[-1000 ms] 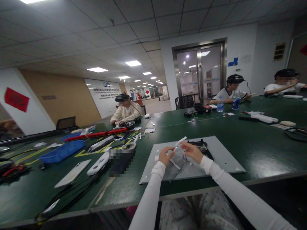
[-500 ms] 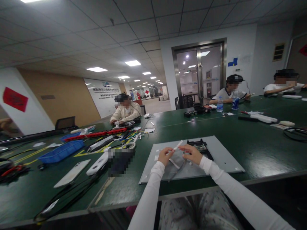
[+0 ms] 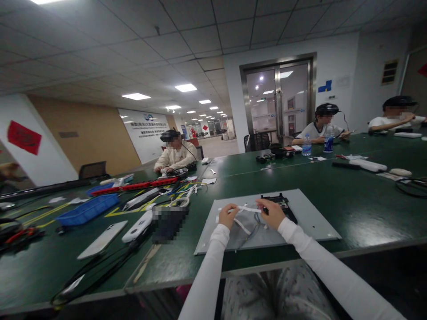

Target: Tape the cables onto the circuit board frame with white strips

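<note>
A thin white strip (image 3: 248,209) is stretched between my two hands above a grey panel (image 3: 310,218). My left hand (image 3: 228,216) pinches its left end between thumb and fingertips. At the other end, my right hand (image 3: 271,214) has its fingers closed on the strip, and a small dark bit shows at those fingertips. A second white strip (image 3: 243,226) and a thin grey cable (image 3: 247,238) lie on the panel below my hands. Behind my right hand sits a black electronic module (image 3: 289,212), partly hidden by it.
Left of the panel are a dark pixelated object (image 3: 170,224), a white power bank-like device (image 3: 139,226), a white phone (image 3: 102,240) and a blue tray (image 3: 87,210). Black cables run along the front left. Co-workers sit across the green table (image 3: 373,213); water bottles (image 3: 306,146) stand there.
The white strip went from tilted upward to nearly level, drawn out between both hands. My right hand has turned slightly and moved a little to the right; my left hand stays nearly in place.
</note>
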`<state>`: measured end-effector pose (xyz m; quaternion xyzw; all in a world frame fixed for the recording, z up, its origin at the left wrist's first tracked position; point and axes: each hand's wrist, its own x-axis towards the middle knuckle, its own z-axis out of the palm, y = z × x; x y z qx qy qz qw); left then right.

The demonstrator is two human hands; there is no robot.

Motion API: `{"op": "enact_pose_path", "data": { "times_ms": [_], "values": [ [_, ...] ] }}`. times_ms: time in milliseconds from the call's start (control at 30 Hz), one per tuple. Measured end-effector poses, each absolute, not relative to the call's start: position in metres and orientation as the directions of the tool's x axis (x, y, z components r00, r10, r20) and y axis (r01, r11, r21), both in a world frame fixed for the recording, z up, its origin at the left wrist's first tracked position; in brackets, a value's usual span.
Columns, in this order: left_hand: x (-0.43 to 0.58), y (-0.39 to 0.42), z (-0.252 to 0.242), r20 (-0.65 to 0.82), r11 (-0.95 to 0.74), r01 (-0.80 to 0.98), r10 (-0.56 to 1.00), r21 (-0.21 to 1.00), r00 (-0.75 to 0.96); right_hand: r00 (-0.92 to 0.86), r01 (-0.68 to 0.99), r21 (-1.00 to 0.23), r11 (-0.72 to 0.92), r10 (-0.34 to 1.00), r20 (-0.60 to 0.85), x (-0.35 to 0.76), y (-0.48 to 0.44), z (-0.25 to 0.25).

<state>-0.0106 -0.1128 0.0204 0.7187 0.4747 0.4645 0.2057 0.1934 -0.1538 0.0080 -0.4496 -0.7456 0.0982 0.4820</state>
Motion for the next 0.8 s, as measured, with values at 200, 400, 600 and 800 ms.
{"op": "enact_pose_path", "data": {
  "times_ms": [200,400,600,800],
  "values": [
    [-0.01,-0.112,0.019,0.483,-0.478,0.477,0.867,0.738,0.122,-0.29,0.606,-0.456,0.652,0.714,0.637,0.191,-0.16,0.01],
    [-0.009,-0.113,0.02,0.47,-0.462,0.498,0.875,0.734,0.118,-0.29,0.633,-0.409,0.657,0.692,0.662,0.193,-0.164,0.014],
    [-0.009,-0.113,0.018,0.462,-0.464,0.513,0.875,0.722,0.142,-0.262,0.648,-0.4,0.649,0.682,0.682,0.198,-0.165,0.014],
    [-0.008,-0.11,0.016,0.488,-0.497,0.607,0.85,0.62,0.198,-0.218,0.692,-0.399,0.601,0.702,0.678,0.202,-0.165,0.012]
  ]
}}
